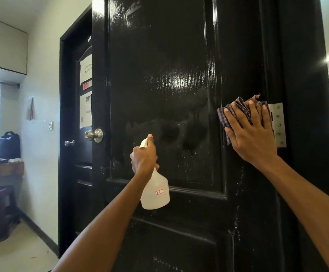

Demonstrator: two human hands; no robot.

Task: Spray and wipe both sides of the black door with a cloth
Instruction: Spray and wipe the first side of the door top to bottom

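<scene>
1. Head view: the black door (pixel 169 85) is filling the frame, standing open, its glossy panel showing wet, smeary patches.
2. The right hand (pixel 252 132) is pressing the checked cloth (pixel 238 108) flat against the door beside the hinge (pixel 278 124), fingers spread.
3. The left hand (pixel 143 156) is gripping the spray bottle (pixel 155 193) by its neck; it looks light, best held there.
4. The cloth looks soft; the wet gloss is probably slippery.

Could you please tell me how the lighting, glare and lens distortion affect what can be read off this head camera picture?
Head view: bright glare streaks the glossy black door, strongest above the cloth under the right hand; the window at far left is blown out; wide-angle distortion bows the door edges; the spray bottle in the left hand stays sharp.
</scene>
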